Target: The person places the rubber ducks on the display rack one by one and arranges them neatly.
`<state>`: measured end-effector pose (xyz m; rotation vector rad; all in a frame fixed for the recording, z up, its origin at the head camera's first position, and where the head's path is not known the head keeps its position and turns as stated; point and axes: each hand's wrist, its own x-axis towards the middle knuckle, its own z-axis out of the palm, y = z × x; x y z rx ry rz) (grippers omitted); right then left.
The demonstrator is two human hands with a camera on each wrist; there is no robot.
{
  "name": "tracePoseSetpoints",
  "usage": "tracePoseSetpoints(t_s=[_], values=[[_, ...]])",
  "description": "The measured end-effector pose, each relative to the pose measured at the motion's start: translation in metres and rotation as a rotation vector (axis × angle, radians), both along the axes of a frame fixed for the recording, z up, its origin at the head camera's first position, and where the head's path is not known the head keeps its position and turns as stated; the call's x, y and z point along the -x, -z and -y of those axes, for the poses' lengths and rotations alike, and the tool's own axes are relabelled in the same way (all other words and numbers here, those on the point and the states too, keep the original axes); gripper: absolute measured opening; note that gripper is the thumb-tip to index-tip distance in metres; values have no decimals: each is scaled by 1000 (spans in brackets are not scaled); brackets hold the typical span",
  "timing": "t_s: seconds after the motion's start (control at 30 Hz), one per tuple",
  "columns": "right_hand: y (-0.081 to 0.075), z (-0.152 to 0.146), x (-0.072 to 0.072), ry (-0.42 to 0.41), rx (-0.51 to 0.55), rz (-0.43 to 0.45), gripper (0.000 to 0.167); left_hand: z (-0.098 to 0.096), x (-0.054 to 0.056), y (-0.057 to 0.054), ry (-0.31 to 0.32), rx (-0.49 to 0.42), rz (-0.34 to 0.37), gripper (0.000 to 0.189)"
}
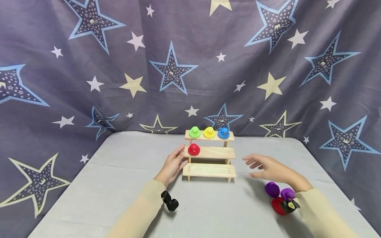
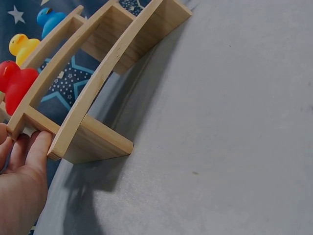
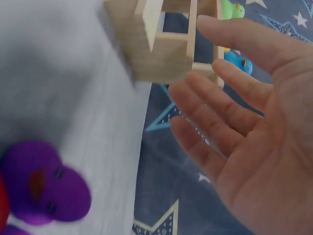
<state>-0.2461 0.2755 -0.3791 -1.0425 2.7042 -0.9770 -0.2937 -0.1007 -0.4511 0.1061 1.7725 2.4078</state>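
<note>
A three-tier wooden display stand [image 1: 218,169] stands on the table, and my left hand [image 1: 172,164] holds its left side at the middle tier. In the left wrist view, the fingertips [image 2: 41,144] lie against the side support. The top tier bears a green duck [image 1: 194,132], a yellow duck [image 1: 209,133] and a blue duck [image 1: 223,133]. A red duck [image 1: 194,149] sits at the left end of the middle tier. My right hand [image 1: 269,168] hovers right of the stand with relaxed, spread fingers, holding nothing.
Below my right wrist lie two purple ducks [image 1: 272,189] and a red one [image 1: 278,205], partly hidden by the wrist camera [image 1: 290,206]. A star-patterned cloth [image 1: 178,105] hangs behind the pale tabletop [image 1: 131,158].
</note>
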Motion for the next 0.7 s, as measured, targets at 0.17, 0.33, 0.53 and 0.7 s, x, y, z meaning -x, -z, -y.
tracePoseSetpoints(t_s=[0.17, 0.33, 0.53, 0.7], values=[[6, -19, -8, 42, -29, 3, 54, -1, -1, -1, -5, 7, 1, 51], [16, -37, -14, 46, -54, 30, 54, -1, -1, -2, -13, 20, 9, 51], [29, -51, -23, 48, -88, 24, 52, -2, 0, -3, -21, 25, 21, 51], [37, -60, -27, 68, -84, 31, 50, -3, 0, -1, -16, 24, 15, 51]])
